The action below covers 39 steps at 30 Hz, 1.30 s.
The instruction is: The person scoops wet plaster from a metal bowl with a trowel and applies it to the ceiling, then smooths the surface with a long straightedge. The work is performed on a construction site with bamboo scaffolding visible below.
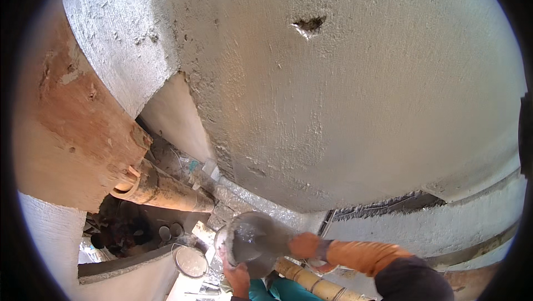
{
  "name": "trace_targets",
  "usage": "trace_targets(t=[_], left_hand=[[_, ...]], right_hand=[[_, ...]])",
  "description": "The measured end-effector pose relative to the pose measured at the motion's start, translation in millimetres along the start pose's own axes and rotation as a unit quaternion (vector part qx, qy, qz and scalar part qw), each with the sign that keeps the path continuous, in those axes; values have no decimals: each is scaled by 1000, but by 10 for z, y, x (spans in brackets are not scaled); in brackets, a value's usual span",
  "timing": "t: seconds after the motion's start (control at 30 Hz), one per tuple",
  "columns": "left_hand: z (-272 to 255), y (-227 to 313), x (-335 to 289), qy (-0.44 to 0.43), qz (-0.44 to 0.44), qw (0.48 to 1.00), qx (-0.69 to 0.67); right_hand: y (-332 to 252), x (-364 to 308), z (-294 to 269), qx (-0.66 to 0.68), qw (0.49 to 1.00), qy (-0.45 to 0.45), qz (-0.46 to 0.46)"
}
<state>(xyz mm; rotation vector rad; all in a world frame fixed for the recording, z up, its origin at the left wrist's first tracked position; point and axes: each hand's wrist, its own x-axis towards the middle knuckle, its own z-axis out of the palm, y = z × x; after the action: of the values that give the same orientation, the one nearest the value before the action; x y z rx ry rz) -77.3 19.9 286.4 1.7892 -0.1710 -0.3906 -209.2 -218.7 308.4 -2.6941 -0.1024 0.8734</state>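
A round, dark grey basin (221,239) with a pale, crusted rim is held low in front of me. Wet grey mix (248,241) glistens inside it. My left hand (237,279) grips the rim at its near left side. At the basin's right side, my right hand (304,245) is closed in a fist. A grey smear lies between that fist and the basin, so what it holds cannot be made out. Beyond the basin rises a broad grey plastered wall (355,106), rough in places.
A bucket (190,260) with a wire handle and pale contents stands left of the basin. A bamboo pole (322,286) runs below my right forearm. Farther left, a thick hollow pole (172,191) juts beneath a reddish-brown surface (78,106). The wall has a small hole (309,25).
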Motion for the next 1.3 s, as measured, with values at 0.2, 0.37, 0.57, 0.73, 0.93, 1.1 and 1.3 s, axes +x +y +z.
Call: trace_targets(t=[0.2, 0.37, 0.57, 0.73, 0.93, 1.1, 1.3], left_hand=[[-549, 16, -93, 52, -170, 973, -149], [-478, -487, -94, 97, -153, 967, -179], [-796, -583, -160, 78, -142, 977, -140], [-427, 191, 49, 57, -77, 991, -94], [-448, 566, 78, 71, -59, 986, -140], [-627, 561, -43, 112, -154, 944, -271], [-469, -214, 44, 108, -130, 971, -168]], right_hand=[[-390, -12, -737, 336, 941, 5, 51], [860, -160, -1943, 293, 927, 117, 202], [508, -699, -2398, 324, 903, 235, 155], [-176, -56, -1035, -2, 985, -128, 118], [-477, 42, -1087, 119, 990, -24, 74], [54, -276, -2967, 315, 949, -6, -6], [210, -1270, -3860, 361, 833, 392, 150]])
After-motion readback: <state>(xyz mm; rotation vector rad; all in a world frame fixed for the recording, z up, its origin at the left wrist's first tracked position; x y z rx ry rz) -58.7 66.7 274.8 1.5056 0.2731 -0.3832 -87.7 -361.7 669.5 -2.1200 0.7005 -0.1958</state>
